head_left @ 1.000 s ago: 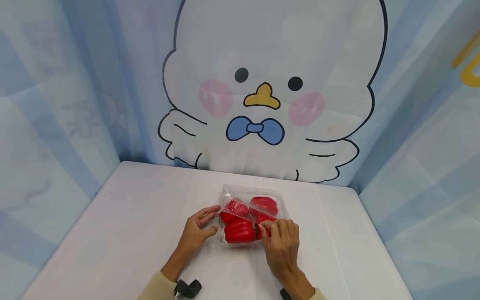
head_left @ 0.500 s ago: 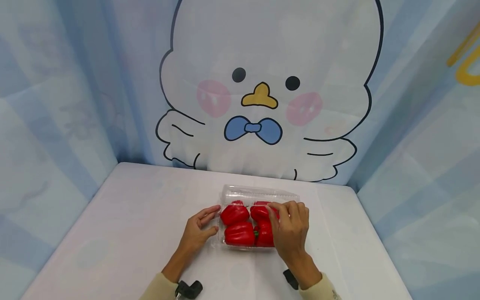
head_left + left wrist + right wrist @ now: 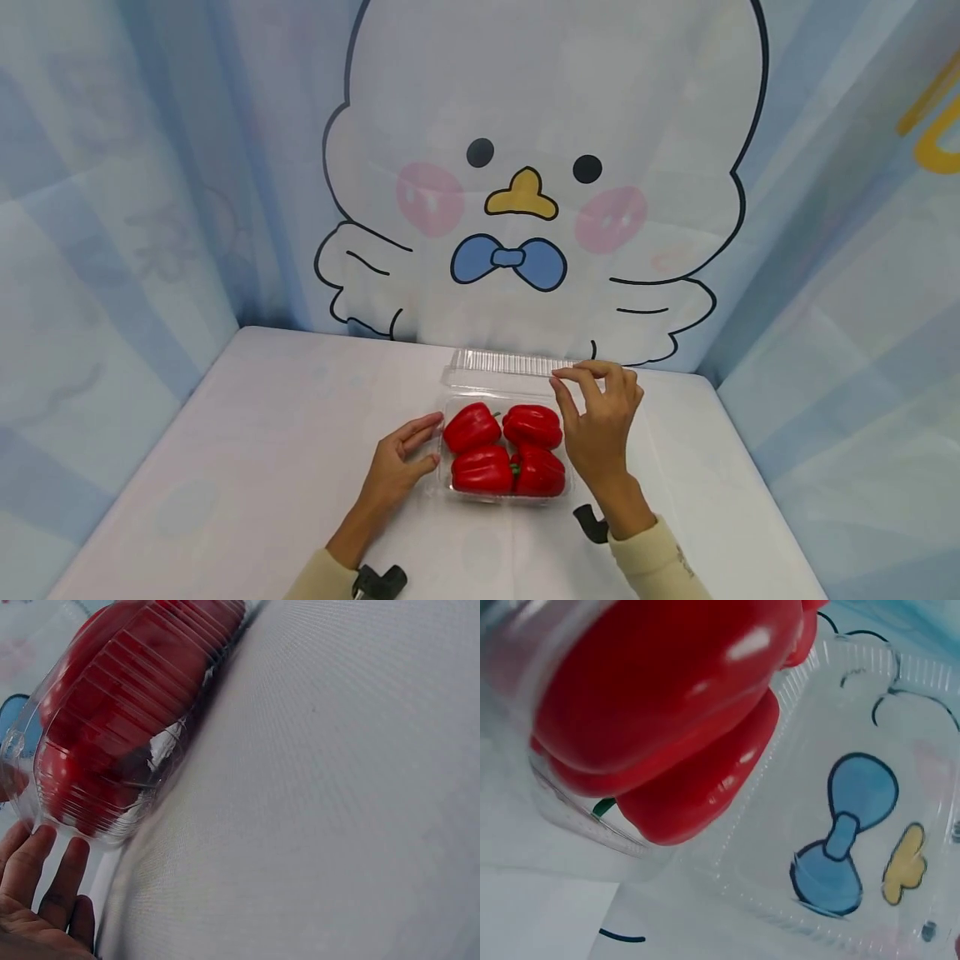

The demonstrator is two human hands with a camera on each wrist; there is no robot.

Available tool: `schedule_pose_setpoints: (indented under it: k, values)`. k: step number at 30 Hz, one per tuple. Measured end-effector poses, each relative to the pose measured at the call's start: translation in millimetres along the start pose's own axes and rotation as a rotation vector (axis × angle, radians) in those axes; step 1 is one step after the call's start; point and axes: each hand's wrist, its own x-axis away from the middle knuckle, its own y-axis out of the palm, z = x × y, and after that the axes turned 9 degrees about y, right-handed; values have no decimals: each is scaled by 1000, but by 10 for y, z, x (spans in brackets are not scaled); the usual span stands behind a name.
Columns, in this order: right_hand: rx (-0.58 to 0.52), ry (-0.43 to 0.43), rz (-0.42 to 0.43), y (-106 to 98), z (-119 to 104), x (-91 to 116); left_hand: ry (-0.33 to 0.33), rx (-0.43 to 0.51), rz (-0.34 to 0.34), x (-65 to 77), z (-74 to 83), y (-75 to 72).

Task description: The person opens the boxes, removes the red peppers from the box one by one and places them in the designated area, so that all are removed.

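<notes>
Several red bell peppers point(image 3: 483, 470) lie in a clear plastic clamshell container point(image 3: 504, 499) in the head view. Its ribbed see-through lid point(image 3: 510, 363) stands swung up at the back. My right hand point(image 3: 606, 412) pinches the lid's right edge between thumb and fingertips. On the container's left side rests my left hand point(image 3: 399, 460), fingers extended and thumb apart. The left wrist view shows those fingers point(image 3: 67, 874) at the container's ribbed wall point(image 3: 112, 682). Close up in the right wrist view are a pepper point(image 3: 667, 682) and the raised lid point(image 3: 757, 862); the right hand is almost wholly out of frame there.
The container sits on a white-covered table point(image 3: 262, 467). Behind it hangs a fabric backdrop point(image 3: 525, 100) with a cartoon bird, and blue-white curtains point(image 3: 97, 250) close both sides. Dark wrist mounts point(image 3: 380, 582) are at both sleeves.
My right hand has lifted the lid up and back, moving away and rightward, so the peppers lie uncovered. The left hand has stayed at the container's left side.
</notes>
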Motion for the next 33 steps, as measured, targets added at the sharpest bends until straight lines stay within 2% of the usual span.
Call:
schedule_pose_setpoints:
  k: [9, 16, 33]
  values:
    - [-84, 159, -120, -25, 167, -103, 3, 9, 6, 2, -6, 6]
    - [-139, 273, -132, -7, 309, -138, 9, -19, 6, 8, -5, 2]
    - [-209, 414, -197, 113, 567, -162, 3, -28, 26, -8, -7, 29]
